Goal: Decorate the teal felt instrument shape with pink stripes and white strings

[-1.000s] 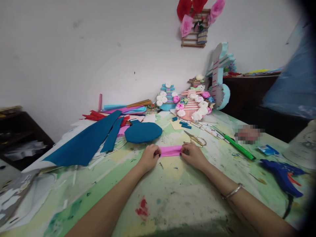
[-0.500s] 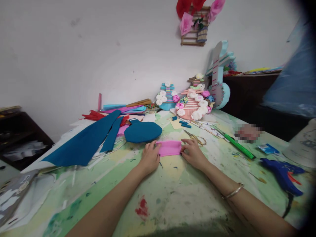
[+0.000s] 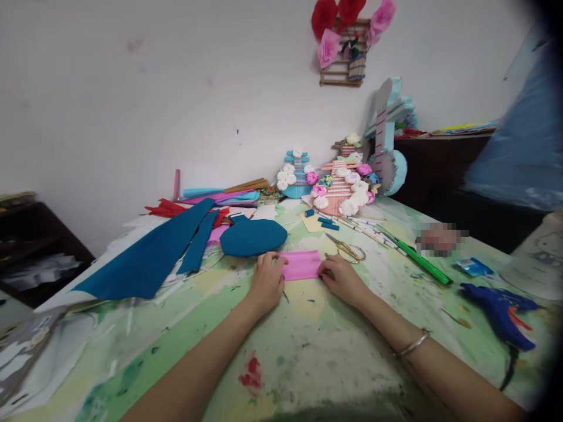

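Observation:
A small pink rectangle of crepe paper (image 3: 301, 266) lies nearly flat on the table between my hands. My left hand (image 3: 267, 279) grips its left edge, thumb and fingers bent onto the paper. At the right edge, my right hand (image 3: 342, 278) pinches the paper near its lower corner. Just beyond my right hand rest gold-handled scissors (image 3: 349, 249), their blades pointing to the upper left. A dark blue paper-covered oval shape (image 3: 254, 237) lies beyond my left hand.
Blue paper pieces (image 3: 149, 258) spread over the left side. Decorated lute-shaped crafts (image 3: 341, 187) stand by the wall. To the right are a green cutter (image 3: 424, 262), a blue glue gun (image 3: 497, 310) with its cord, and a white container (image 3: 536, 258). Thin sticks (image 3: 369, 228) lie behind the scissors.
My right hand has shifted slightly left and down along the paper's right edge, its fingers drawing together. The pink paper looks flatter and its upper right corner now shows.

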### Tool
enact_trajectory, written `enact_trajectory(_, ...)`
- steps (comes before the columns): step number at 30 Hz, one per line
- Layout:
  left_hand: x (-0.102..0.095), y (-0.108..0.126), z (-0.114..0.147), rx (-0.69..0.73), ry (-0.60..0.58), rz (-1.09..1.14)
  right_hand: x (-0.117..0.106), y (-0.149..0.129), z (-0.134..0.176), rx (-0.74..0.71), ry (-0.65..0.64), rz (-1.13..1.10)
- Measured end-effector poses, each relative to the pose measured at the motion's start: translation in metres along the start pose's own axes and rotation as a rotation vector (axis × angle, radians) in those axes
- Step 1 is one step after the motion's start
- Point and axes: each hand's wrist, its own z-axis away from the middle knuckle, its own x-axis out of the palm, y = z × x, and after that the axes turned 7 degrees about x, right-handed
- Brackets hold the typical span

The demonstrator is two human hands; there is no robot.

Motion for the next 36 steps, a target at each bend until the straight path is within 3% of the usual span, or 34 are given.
enact_trajectory(6,-0.0078,0.0039,-0.0012,0.186,-0.135,0.061,-0.0011,-0.0013,-0.0001,0.018,-0.053,-0.001)
enact_trajectory(12,-0.0091,0.0006,0.0014,0.228,-0.121,0.154,0.0025,0.0023,-0.001,0.033,-0.09,0.026)
enact_trajectory(21,-0.0092,-0.0019,-0.0011,0.195,-0.147,0.217,0.0057,0.0035,0.0007,0.037,-0.119,0.101)
enact_trajectory(36,-0.0055,-0.0033,0.0051,-0.008,-0.091,0.338,0.0029,0.0007,-0.0001,0.137,-0.138,0.159)
